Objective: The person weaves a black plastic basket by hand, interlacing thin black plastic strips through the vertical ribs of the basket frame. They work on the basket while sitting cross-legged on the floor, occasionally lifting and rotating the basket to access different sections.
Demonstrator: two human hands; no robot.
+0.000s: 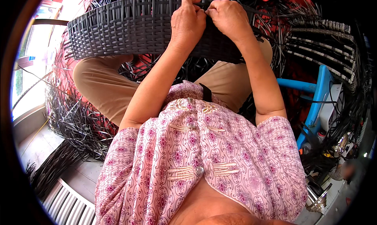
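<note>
Left hand (188,23) and right hand (229,19) grip wickerwork (121,32) — plain black.

Dressed in a short-sleeved pink shirt (206,150) with purple ovals and swirls; trimmed down the shirt's front with shiny round buttons (199,171) between cream cords (226,169); clad beyond the shirt's hem in tan trousers (100,85).
</note>
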